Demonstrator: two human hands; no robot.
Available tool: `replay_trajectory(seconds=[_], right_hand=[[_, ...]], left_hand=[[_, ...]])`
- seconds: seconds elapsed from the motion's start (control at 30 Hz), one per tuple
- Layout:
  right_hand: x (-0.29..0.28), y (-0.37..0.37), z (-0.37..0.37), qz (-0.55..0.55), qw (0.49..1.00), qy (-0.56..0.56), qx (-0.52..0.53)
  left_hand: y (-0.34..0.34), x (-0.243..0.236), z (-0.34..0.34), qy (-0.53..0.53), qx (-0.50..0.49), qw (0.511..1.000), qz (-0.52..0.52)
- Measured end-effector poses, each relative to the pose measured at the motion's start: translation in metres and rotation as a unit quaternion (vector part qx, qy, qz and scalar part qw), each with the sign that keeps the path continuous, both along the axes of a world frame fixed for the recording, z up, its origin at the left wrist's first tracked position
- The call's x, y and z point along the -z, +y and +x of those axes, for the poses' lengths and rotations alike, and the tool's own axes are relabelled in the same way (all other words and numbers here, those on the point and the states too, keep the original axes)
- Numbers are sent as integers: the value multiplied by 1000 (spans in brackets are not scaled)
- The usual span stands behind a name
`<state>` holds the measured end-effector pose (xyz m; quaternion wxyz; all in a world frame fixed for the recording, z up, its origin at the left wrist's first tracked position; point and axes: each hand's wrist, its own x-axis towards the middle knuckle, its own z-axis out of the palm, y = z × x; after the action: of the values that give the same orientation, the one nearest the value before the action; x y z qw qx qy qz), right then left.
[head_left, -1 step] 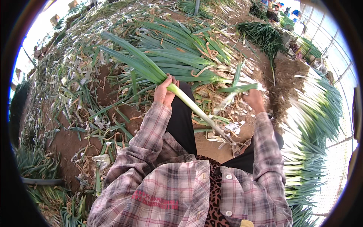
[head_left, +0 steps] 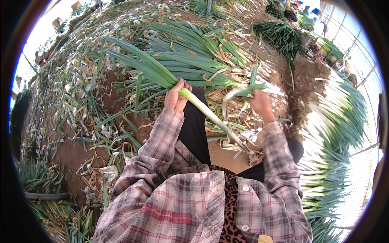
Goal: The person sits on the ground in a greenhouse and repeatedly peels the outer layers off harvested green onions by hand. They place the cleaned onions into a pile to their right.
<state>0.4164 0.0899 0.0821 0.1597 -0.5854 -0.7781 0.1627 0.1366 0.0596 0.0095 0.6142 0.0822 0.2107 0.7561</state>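
My left hand (head_left: pixel 175 97) is closed around a long leek (head_left: pixel 202 111), its green leaves fanning to the upper left and its pale stalk slanting down to dirty roots (head_left: pixel 251 153) near my right knee. Above and right of the stalk, my right hand (head_left: pixel 261 103) is closed on a peeled-off leaf strip (head_left: pixel 251 89), green and pale, hanging loosely; motion blur softens it. Behind both hands lies a heap of untrimmed leeks (head_left: pixel 182 56) with green and dried leaves.
Cleaned leeks (head_left: pixel 332 121) lie in a long row along the right. Dark green bundles (head_left: pixel 279 36) stand farther back, near people (head_left: pixel 291 14) at upper right. Leaf scraps (head_left: pixel 89 105) cover the soil at left, with a dark pipe (head_left: pixel 44 195) lower left. A translucent greenhouse wall curves along the right.
My right hand has moved leftward with the leaf strip, whose pale part now arches higher. My left hand and the leek have barely moved.
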Motion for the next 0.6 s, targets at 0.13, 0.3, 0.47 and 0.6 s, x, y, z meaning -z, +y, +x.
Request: replay_trajectory(seconds=[0.13,0.3,0.47,0.6], right_hand=[[37,-29,-87,165,936,178,-255],[28,-38,-111,72,945,238,-211],[24,-31,-103,32,930,294,-218],[26,-38,-109,180,926,284,-174]], left_hand=[[8,-7,5,-20,35,999,-15],[-11,-32,7,-27,61,998,20],[-17,-28,-2,16,112,988,107],[-13,-22,-3,39,127,983,126]])
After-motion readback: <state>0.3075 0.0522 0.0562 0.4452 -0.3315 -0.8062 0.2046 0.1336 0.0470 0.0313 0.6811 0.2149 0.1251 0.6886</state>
